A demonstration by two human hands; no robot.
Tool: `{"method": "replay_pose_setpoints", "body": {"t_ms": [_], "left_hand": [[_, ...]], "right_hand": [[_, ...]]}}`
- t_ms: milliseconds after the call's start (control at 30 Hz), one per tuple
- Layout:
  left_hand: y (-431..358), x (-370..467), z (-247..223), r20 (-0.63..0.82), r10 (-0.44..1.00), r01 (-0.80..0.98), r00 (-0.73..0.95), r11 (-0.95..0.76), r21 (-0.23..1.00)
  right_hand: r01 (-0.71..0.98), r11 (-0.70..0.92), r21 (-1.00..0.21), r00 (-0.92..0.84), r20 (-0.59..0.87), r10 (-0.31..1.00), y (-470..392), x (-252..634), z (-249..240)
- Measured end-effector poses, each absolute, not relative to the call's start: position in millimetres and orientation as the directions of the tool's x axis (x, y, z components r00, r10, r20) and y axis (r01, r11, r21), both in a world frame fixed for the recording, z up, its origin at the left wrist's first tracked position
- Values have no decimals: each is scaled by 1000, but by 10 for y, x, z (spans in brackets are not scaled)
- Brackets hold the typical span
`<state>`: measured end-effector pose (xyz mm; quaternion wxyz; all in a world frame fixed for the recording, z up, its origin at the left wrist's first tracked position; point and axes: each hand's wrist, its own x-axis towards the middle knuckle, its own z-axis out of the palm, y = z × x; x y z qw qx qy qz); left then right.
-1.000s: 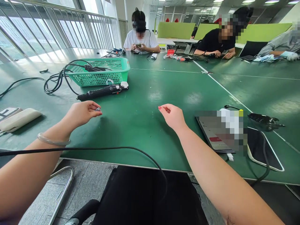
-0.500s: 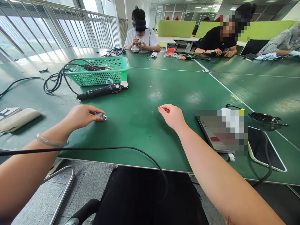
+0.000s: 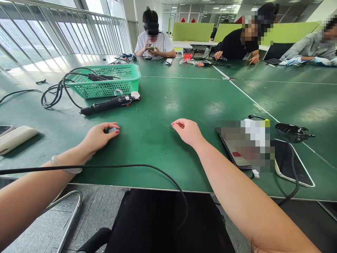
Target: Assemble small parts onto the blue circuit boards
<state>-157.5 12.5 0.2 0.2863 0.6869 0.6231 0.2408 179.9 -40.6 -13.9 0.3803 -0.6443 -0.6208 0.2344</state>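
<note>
My left hand [image 3: 101, 136] is closed around a small grey-blue part [image 3: 112, 130], mostly hidden by the fingers, just above the green table [image 3: 147, 154]. To the right, my right hand [image 3: 186, 130] is in a pinch, thumb and index fingertips together; whatever it may hold is too small to make out. Beyond my left hand lies a black electric screwdriver [image 3: 110, 104] in front of a green plastic basket [image 3: 105, 86] with a black cable.
At the right lie a dark flat device [image 3: 237, 154], a phone [image 3: 295, 163] and a black glossy object [image 3: 293, 133]. A pale power bank [image 3: 17, 140] is far left. A black cable crosses in front of me. Three people sit across the table.
The view has shifted slightly to the right. My left hand has turned, and its fingers now cover more of the small part. A person in black has moved their hands apart.
</note>
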Motion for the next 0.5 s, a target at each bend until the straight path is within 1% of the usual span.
{"method": "replay_pose_setpoints", "body": {"t_ms": [67,100,167,233,300,333,367,433,500], "left_hand": [[107,-1342,-6,7,979,757,203,-161,633],[95,-1203,-6,16,969,756,247,-203,623],[64,-885,1,10,942,709,335,-259,656],[22,-536,11,4,918,608,396,-266,748],[-19,-210,25,-15,905,425,425,-185,886],[-34,-73,34,-30,905,295,423,-106,949],[-43,35,42,-62,904,178,424,-16,984],[-41,158,50,-100,909,-22,404,119,993],[-16,161,43,-85,914,-146,396,154,977]], "right_hand": [[633,65,-771,102,166,981,-406,1790,-142],[639,67,-766,92,163,982,-406,1786,-143],[648,74,-758,70,156,985,-409,1779,-146],[653,85,-753,52,157,986,-410,1776,-149],[668,96,-738,37,161,986,-406,1779,-149],[680,97,-727,32,162,986,-402,1782,-148],[692,96,-716,29,161,987,-396,1787,-147],[706,91,-703,23,152,988,-383,1795,-142],[716,91,-692,15,145,989,-372,1794,-137]]}}
